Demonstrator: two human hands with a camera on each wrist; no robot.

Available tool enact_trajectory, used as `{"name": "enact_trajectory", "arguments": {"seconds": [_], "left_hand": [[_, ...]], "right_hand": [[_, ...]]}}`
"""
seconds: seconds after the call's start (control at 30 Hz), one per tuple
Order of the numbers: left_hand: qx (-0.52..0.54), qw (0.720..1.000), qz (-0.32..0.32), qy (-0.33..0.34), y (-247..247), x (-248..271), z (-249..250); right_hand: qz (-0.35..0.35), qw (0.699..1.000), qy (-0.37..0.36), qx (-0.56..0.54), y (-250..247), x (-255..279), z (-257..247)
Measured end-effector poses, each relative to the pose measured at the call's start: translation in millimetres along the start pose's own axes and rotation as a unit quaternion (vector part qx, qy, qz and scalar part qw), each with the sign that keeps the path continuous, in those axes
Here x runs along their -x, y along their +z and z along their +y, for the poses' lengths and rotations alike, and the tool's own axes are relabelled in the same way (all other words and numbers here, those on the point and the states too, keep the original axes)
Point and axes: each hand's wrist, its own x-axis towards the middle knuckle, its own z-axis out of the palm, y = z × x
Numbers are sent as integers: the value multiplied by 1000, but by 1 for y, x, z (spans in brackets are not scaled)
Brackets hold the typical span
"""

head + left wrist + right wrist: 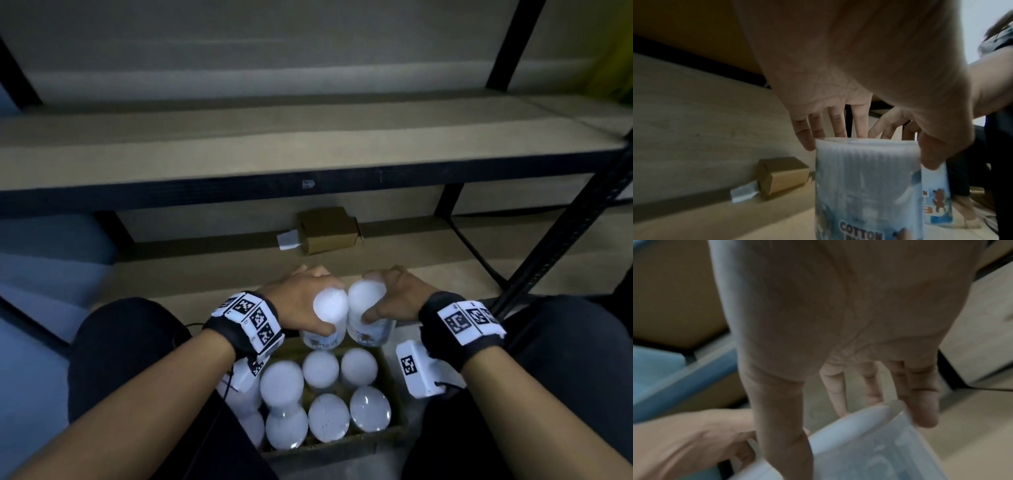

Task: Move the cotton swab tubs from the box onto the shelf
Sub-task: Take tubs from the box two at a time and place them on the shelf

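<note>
While the left hand [301, 298] grips one cotton swab tub [328, 317] from above, fingers and thumb curled round its lid, the right hand [394, 296] grips a second tub [368, 313] the same way, the two tubs touching side by side above the far end of the box [394, 435]. More tubs [322, 370] stand upright in the box, below the wooden shelf [274, 144], and a small cardboard carton [327, 231] lies on the lower board

Glossy plastic tubs [370, 405] in a matt cardboard box [387, 440].
</note>
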Motion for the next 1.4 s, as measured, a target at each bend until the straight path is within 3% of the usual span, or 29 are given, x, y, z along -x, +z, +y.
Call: {"name": "enact_trajectory", "arguments": {"seconds": [0.23,0.5,0.67,1.03,1.4], "left_hand": [[-47,994,82,53,-91,15,30],[-91,976,165,106,-186,18,64],[-96,963,216,130,-230,4,66],[-64,953,264,135,-263,-39,52],[-17,946,298,126,-255,-74,33]], "right_hand": [[110,990,-80,-22,-70,49,-22],[260,945,-183,-71,-139,90,-37],[315,924,-196,-88,-174,89,-46],[392,901,-164,-83,-205,37,-60],[390,905,-130,-109,-207,-10,-56]]}}
